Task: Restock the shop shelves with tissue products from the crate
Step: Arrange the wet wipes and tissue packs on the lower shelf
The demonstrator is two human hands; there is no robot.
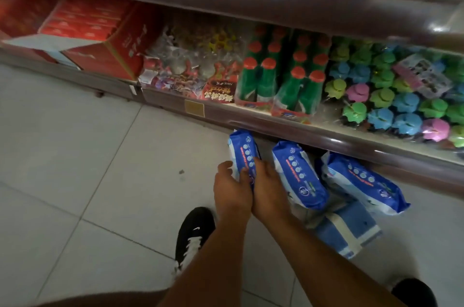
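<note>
From the head view, the left hand (232, 188) and right hand (267, 190) together grip a blue tissue pack (241, 153) standing on the tiled floor (88, 156) against the shelf base (326, 142). Three more packs (301, 176) lie just beside it, to its right.

The floor (75, 156) is made of big pale tiles. Blue tissue packs lie on it by the bottom of the shelf (276, 128): one (241, 148) at the left, one (301, 176) in the middle, one (364, 181) at the right, and another (349, 231) nearer, partly under them. A black shoe (193, 234) stands on the tiles too. On the low shelf sit a red box (113, 55), shiny snack bags (195, 65), green bottles (283, 75) (with red caps) and small bright tubs (391, 95).
</note>
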